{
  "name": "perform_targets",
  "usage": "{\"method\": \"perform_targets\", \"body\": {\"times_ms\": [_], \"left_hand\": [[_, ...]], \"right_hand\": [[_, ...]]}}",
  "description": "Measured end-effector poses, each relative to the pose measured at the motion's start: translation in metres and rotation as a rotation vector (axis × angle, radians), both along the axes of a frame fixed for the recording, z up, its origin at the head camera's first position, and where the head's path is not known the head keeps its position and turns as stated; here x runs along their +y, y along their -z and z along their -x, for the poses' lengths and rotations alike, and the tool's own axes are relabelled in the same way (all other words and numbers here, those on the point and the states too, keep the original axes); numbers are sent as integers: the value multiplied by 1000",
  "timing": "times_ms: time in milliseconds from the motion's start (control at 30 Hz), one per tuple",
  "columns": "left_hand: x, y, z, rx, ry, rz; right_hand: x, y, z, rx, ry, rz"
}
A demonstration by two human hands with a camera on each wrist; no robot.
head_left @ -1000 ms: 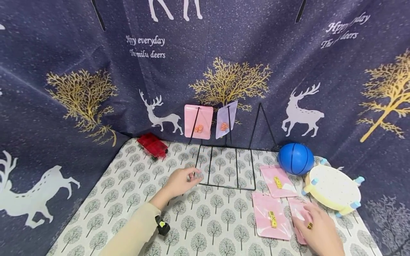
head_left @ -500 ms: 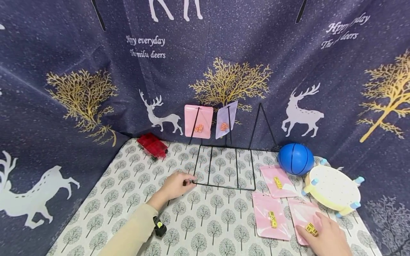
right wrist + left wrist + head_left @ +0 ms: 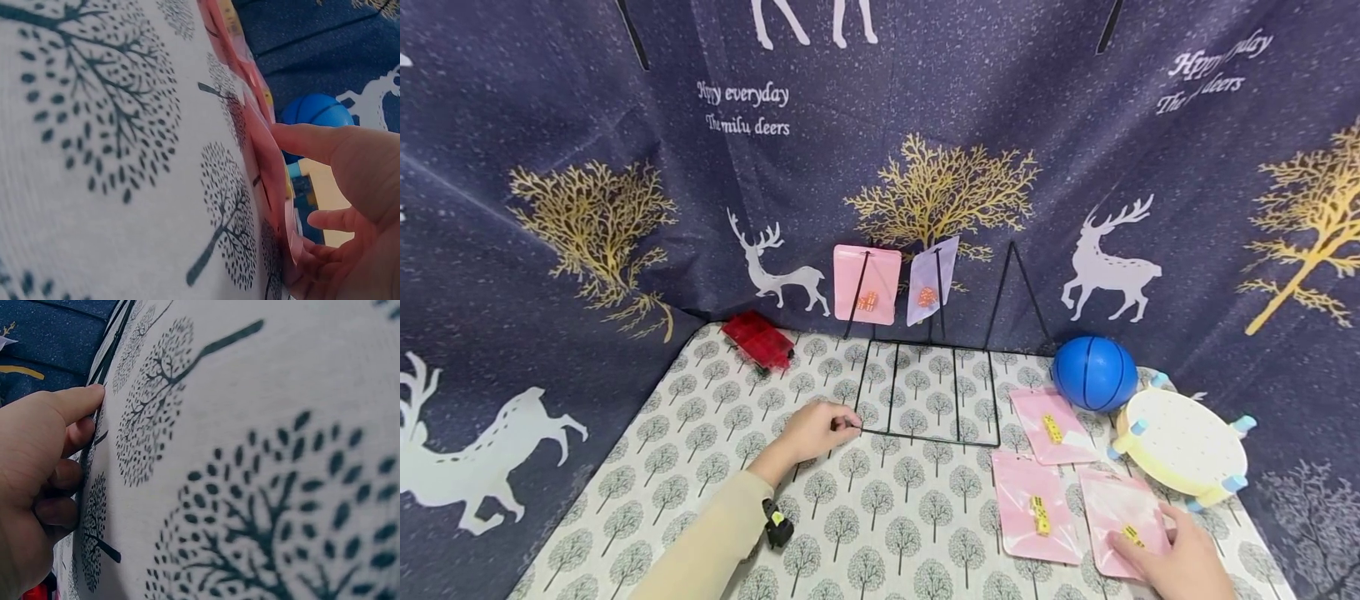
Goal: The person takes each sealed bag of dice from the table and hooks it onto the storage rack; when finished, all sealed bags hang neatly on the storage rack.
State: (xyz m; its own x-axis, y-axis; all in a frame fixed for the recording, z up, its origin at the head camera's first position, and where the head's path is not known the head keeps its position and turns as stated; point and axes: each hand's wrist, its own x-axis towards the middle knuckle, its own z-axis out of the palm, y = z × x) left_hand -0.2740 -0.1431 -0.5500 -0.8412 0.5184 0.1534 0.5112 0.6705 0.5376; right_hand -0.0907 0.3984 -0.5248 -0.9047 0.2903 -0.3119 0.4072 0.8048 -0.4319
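At the front left corner of the black wire rack (image 3: 925,438), my left hand (image 3: 820,429) pinches the wire between thumb and fingers. In the left wrist view, the tip of the thumb (image 3: 87,403) lies against the thin bar. My right hand (image 3: 1183,550) grips the right side of a pink zip bag (image 3: 1116,504) with yellow dice inside. The right wrist view shows this pink bag (image 3: 269,156) bulging edge-on, thumb on its face and fingers at its edge. Hanging from the rack's hooks are a pink bag (image 3: 850,275) and a lilac bag (image 3: 927,271), both with orange dice.
Two more pink bags, the nearer bag (image 3: 1018,492) and the farther bag (image 3: 1045,404), lie left of the held one. Behind stand a blue ball (image 3: 1094,373) and an upturned cream stool (image 3: 1187,437). A red toy car (image 3: 756,340) sits at the back left.
My left hand has closed on the rack's front corner. My right hand has slid to the bag's right side and taken hold, and the bag has shifted slightly right.
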Motion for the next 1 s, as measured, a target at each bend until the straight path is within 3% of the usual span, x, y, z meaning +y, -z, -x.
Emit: {"method": "perform_targets", "body": {"times_ms": [200, 333, 567, 1000], "left_hand": [[0, 1, 0, -37, -17, 4], [0, 2, -2, -45, -27, -2], [1, 3, -2, -43, -40, 1], [1, 3, -2, -44, -48, 8]], "right_hand": [[10, 3, -4, -32, 83, 119], [17, 9, -5, -9, 120, 180], [23, 14, -6, -16, 163, 219], [27, 5, -9, -28, 195, 301]]}}
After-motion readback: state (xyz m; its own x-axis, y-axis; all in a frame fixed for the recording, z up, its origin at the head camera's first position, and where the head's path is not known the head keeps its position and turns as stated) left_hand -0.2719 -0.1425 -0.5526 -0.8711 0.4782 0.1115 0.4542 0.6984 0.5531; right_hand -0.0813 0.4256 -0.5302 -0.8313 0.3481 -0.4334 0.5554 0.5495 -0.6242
